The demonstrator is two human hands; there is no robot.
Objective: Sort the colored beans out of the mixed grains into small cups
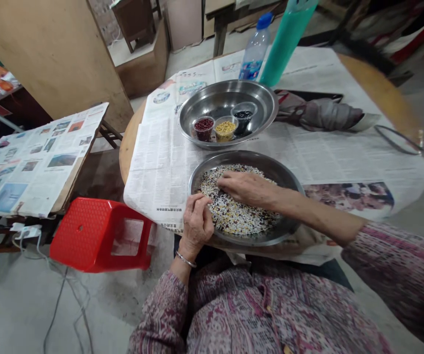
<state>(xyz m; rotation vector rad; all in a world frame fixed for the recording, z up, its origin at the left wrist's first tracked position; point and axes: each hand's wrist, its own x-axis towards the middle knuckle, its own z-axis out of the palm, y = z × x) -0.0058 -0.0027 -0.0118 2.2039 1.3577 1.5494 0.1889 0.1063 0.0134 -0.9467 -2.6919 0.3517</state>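
A shallow metal basin (292,183) at the table's near edge holds a mix of white grains and dark and yellow beans (245,221). My left hand (197,219), a bracelet at its wrist, is closed at the basin's left rim, fingers curled over the edge. Reaching across from the right, my right hand (243,187) has its fingers drawn together down on the mix; what they pinch is hidden. Behind stands a second metal basin (212,101) with clear cups of red beans (203,127), yellow beans (226,129) and black beans (244,116).
Newspaper (160,167) covers the round table. At the back are a plastic bottle (255,49) and a tall green bottle (287,44); a grey cloth bundle (322,112) lies to the right. A red stool (86,236) and a newspaper-covered table (45,162) are on the left.
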